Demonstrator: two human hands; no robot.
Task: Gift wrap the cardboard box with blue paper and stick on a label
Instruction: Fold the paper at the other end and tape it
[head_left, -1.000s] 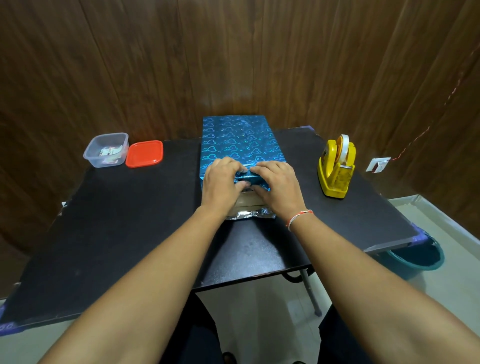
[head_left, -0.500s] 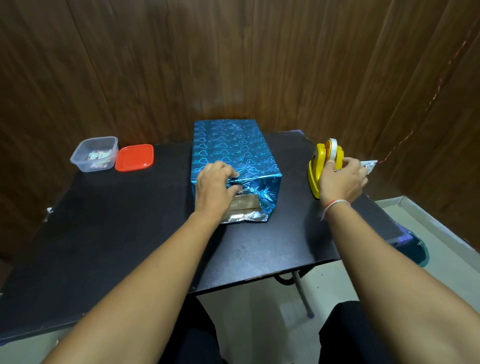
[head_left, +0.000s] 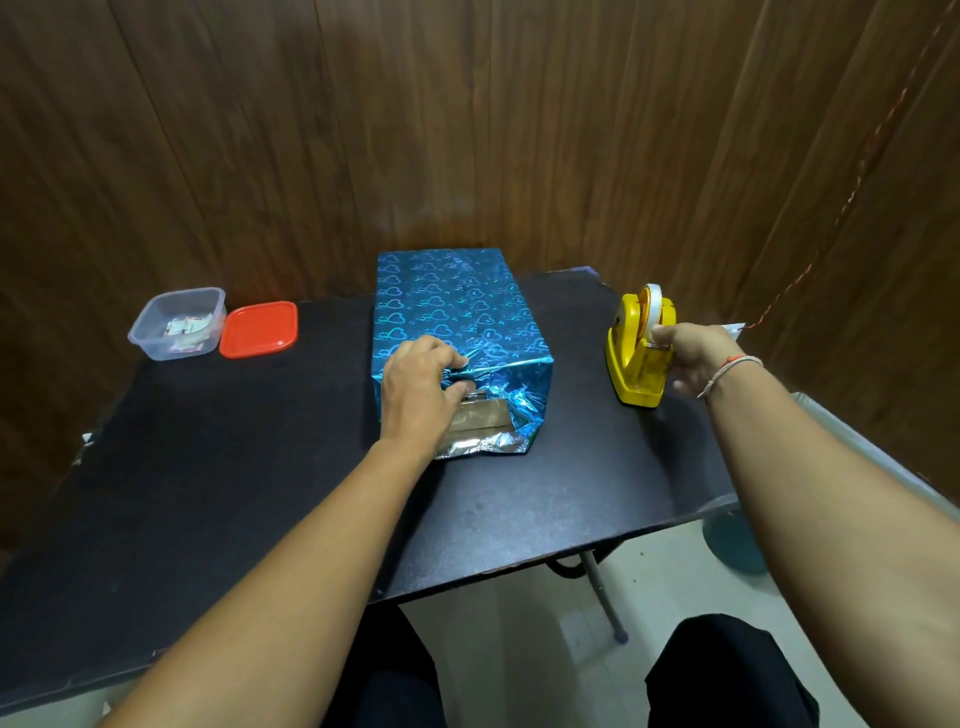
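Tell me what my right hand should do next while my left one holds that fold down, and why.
Probably pull a short strip off the yellow tape dispenser and tear it. The right hand already pinches at the roll, while the left hand holds the blue paper fold on the box. The near end is open, bare cardboard showing, so the fold likely needs tape before it is let go.
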